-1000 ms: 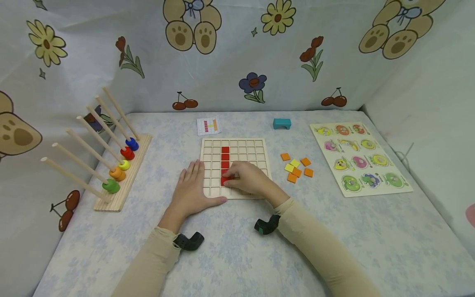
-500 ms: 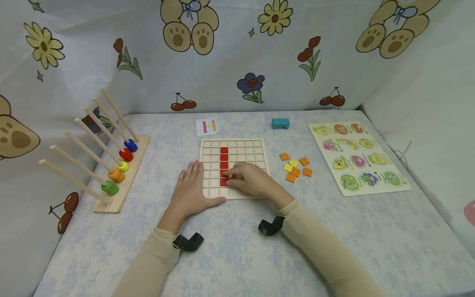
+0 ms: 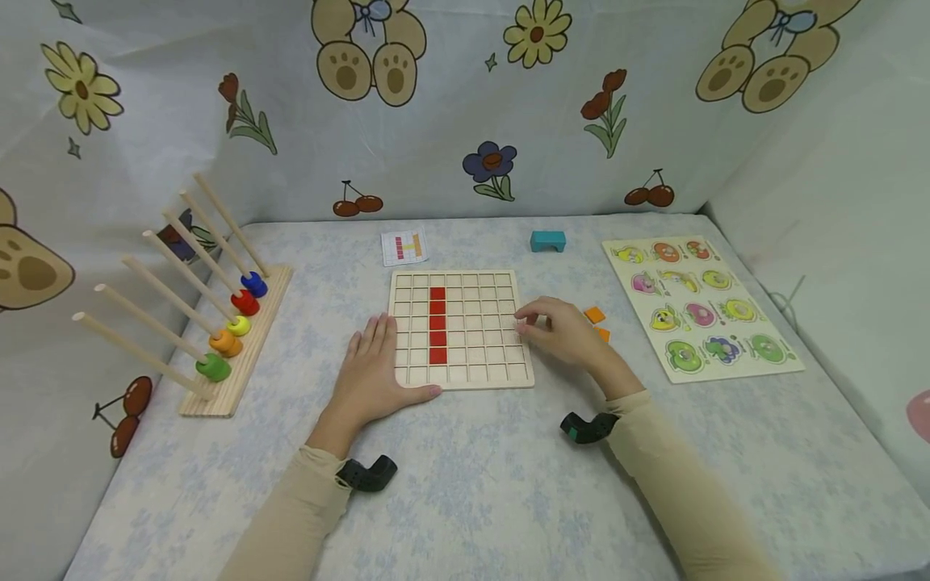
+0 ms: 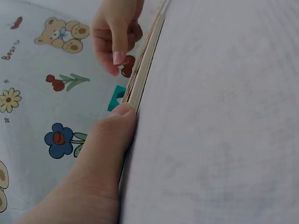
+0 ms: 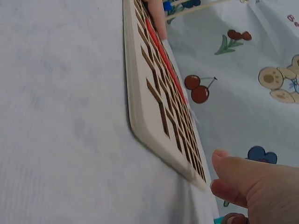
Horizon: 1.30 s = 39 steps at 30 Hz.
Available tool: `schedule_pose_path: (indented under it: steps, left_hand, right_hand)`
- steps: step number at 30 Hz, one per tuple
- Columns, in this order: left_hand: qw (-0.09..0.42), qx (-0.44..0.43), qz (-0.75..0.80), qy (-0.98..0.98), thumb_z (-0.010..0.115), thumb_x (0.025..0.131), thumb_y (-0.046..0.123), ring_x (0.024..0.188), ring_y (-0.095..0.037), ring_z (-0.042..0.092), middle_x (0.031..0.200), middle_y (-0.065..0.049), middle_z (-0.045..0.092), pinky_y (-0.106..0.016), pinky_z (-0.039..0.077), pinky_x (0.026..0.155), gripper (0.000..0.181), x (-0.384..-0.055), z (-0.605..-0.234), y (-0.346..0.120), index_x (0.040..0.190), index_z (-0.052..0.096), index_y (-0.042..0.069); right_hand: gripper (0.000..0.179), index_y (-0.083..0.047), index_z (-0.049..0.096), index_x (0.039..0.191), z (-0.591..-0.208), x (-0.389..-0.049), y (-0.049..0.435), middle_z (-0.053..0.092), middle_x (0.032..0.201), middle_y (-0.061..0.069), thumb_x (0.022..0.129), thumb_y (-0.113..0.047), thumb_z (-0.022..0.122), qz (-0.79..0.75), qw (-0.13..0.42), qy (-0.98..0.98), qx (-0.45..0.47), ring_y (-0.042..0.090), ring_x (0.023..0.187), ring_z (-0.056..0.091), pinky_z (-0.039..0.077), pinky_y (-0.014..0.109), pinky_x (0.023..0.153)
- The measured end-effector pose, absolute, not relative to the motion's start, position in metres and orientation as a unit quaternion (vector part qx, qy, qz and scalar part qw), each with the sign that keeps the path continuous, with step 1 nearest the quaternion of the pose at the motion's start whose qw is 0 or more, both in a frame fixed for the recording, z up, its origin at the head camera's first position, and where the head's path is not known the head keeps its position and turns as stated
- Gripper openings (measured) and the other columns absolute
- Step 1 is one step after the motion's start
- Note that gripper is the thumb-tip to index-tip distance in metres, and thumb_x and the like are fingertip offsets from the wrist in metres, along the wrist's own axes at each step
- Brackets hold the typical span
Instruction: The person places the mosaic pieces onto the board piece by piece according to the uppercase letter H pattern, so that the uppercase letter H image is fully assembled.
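Observation:
A wooden grid board [image 3: 483,347] lies on the table with a column of several red square tiles [image 3: 437,323] in its left half. My left hand [image 3: 370,367] rests at the board's left side, fingers straight, thumb stretched along the front edge. In the left wrist view that thumb touches the board's rim [image 4: 145,70]. Just off the right edge of the board is my right hand [image 3: 567,335], fingers loosely bent and nothing seen between them. Two orange tiles [image 3: 595,315] peek out beyond it; the hand hides the other orange and yellow ones.
Left of the board stands a wooden peg rack [image 3: 243,367] with coloured rings. Behind it lie a small pattern card [image 3: 404,248] and a teal bridge-shaped block [image 3: 548,241]. A fruit-and-vegetable puzzle board [image 3: 701,335] lies at the right. A patterned cloth hangs behind the table.
My right hand has left the red tiles and moved right, past the board's edge to the loose tiles. The left hand and the red column stay in place.

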<state>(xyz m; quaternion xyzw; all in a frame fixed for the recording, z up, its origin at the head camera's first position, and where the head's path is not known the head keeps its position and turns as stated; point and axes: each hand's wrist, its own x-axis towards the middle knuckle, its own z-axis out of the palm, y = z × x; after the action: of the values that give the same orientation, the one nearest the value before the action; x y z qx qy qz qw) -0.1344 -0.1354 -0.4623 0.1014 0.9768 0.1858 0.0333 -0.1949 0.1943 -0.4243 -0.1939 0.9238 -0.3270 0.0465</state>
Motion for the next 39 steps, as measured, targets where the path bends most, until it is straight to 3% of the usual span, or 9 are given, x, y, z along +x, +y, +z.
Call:
schedule_pose_path:
  steps: [12,17,32,39]
  left_hand:
    - [0.034,0.101,0.189,0.976,0.053,0.062,0.096,0.156,-0.03,-0.001,0.168,-0.014,0.001,-0.053,0.004,0.125,0.144,-0.135,-0.462,-0.136,0.159,0.001,0.003]
    - [0.029,0.102,0.187,0.977,0.053,0.061,0.096,0.156,-0.03,0.0,0.168,-0.014,0.001,-0.054,0.004,0.125,0.145,-0.136,-0.465,-0.136,0.159,0.001,0.003]
    - [0.032,0.102,0.183,0.977,0.049,0.061,0.098,0.156,-0.029,-0.001,0.168,-0.013,0.001,-0.052,0.003,0.125,0.145,-0.136,-0.465,-0.136,0.159,0.0,0.004]
    - [0.03,0.103,0.184,0.977,0.045,0.06,0.1,0.156,-0.029,-0.001,0.168,-0.013,0.001,-0.053,0.004,0.125,0.146,-0.137,-0.467,-0.137,0.159,0.001,0.004]
  right_hand:
    - [0.025,-0.015,0.07,0.116,-0.435,-0.196,0.254,0.062,0.098,0.004,0.095,-0.028,0.068,-0.31,0.019,0.943,-0.119,0.021,0.081,0.05,0.043,0.033,0.07]
    - [0.024,-0.013,0.07,0.115,-0.439,-0.198,0.258,0.062,0.098,0.005,0.095,-0.027,0.069,-0.306,0.016,0.945,-0.112,0.022,0.086,0.049,0.042,0.035,0.074]
    - [0.028,-0.009,0.073,0.115,-0.438,-0.197,0.253,0.058,0.098,0.005,0.093,-0.026,0.071,-0.27,0.031,0.955,-0.118,0.021,0.084,0.048,0.039,0.033,0.07]
    - [0.024,-0.01,0.07,0.113,-0.437,-0.198,0.251,0.059,0.107,0.006,0.093,-0.024,0.071,-0.293,0.044,0.948,-0.119,0.022,0.085,0.048,0.042,0.034,0.073]
